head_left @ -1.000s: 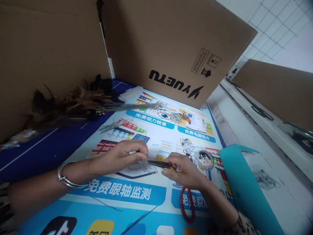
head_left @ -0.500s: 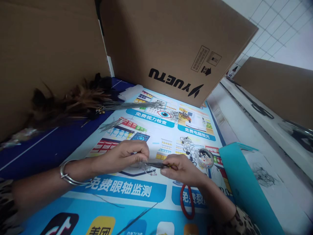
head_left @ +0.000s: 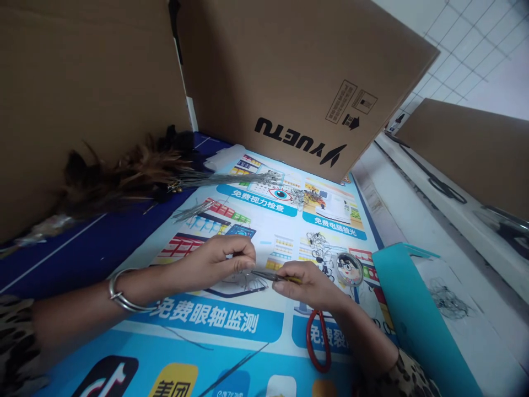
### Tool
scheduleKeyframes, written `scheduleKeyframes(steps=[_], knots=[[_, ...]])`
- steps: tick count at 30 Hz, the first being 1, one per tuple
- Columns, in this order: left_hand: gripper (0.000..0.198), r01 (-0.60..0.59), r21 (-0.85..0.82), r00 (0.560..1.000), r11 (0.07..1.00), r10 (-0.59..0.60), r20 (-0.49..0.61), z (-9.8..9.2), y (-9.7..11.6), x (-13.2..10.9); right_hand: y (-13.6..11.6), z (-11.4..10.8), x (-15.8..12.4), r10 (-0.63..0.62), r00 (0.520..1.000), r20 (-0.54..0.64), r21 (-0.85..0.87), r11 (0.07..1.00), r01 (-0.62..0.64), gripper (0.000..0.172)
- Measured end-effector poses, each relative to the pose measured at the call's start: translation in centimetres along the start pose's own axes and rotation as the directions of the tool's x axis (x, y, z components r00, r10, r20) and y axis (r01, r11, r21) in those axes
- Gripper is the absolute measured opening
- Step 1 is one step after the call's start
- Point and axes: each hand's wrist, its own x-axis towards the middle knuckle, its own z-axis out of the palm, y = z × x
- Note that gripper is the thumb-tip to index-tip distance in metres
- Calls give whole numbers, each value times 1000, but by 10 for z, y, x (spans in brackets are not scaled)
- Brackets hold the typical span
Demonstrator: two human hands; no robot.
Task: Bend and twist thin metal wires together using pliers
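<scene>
My left hand (head_left: 215, 260) is pinched shut on a thin metal wire piece (head_left: 243, 270) just above the printed poster (head_left: 231, 325). My right hand (head_left: 308, 285) is closed round slim dark pliers (head_left: 268, 275), and their tip meets the wire at my left fingertips. A silver bangle (head_left: 119, 292) circles my left wrist. Small wire bits (head_left: 248, 284) lie on the poster beneath the two hands.
A bundle of brown feathers on wire stems (head_left: 136, 176) lies at the back left. Cardboard sheets (head_left: 297, 71) stand behind. Loose wire hooks (head_left: 318, 248), a round clear lid (head_left: 349, 268), a red ring (head_left: 318, 342) and a teal tray (head_left: 417, 314) lie to the right.
Both hands stay together at the same spot on the poster; the pliers' tip has shifted slightly against the wire. The view has drifted a little.
</scene>
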Motion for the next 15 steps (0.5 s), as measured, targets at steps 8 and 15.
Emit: scheduleKeyframes(steps=[8,15], knots=[[20,109,-86,994,990,-106,33,2,2,0,3,-1,0,18,1000,22,33,999,-19,33],[22,108,-64,994,992,-107,27,2,3,1,5,0,2,38,999,24,79,996,-40,32]])
